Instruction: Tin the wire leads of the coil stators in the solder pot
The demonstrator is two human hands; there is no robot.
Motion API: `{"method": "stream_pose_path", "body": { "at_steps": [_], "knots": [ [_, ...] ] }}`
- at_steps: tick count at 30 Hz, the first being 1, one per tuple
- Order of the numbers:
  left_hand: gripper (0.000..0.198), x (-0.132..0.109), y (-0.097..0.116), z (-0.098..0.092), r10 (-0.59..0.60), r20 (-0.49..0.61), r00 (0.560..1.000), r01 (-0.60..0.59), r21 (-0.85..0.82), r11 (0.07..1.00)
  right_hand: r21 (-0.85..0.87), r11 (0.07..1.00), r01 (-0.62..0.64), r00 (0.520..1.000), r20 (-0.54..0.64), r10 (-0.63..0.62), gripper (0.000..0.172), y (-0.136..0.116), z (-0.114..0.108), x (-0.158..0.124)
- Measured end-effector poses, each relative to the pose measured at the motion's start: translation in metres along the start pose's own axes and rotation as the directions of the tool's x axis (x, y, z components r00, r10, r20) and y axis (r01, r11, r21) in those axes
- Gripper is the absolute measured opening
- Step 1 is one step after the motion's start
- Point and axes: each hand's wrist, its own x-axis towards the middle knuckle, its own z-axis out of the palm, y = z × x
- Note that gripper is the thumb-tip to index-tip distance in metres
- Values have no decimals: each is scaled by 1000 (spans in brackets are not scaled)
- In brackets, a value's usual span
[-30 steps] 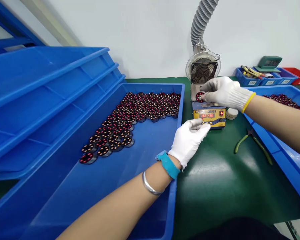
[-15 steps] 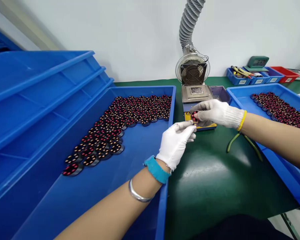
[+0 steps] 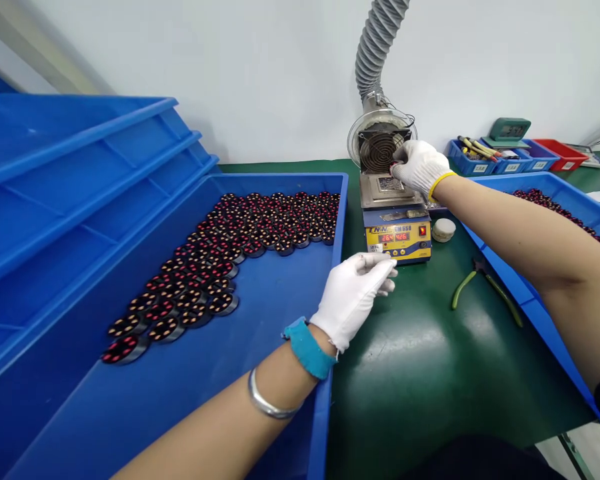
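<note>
My left hand (image 3: 353, 297), in a white glove, is closed with fingertips pinched in front of the yellow and blue heating unit (image 3: 397, 237); what it may hold is too small to make out. Above the unit's metal top (image 3: 373, 193), my gloved right hand (image 3: 419, 165) is pinched on a small dark round part (image 3: 394, 168), mostly covered by the fingers. Many black round parts (image 3: 250, 233) with pink or pale dots lie in the large blue tray (image 3: 345, 220) at left. A round fan (image 3: 381, 152) stands right behind the metal top.
Green-handled pliers (image 3: 463, 290) and a round whitish tin (image 3: 444, 230) lie on the green table (image 3: 405, 373). Another blue tray (image 3: 535, 300) of parts is at right. Small bins (image 3: 473, 163) stand behind it. Blue trays (image 3: 80, 153) are stacked at left.
My right hand has moved up and away from my left hand, to above the metal top, with the round part. My left hand has stayed nearly in place. The unit's display and the tin have come into view.
</note>
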Motion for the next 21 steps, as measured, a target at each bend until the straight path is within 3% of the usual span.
{"method": "stream_pose_path", "body": {
  "at_steps": [8,21],
  "knots": [
    [24,-1,2,0,-5,25,1000,4,23,1000,-45,999,14,1000,20,-13,31,-1,14,-3],
    [24,-2,1,1,-30,35,999,28,42,999,-21,1000,1,1000,-9,-1,34,0,5,2]
  ]
}}
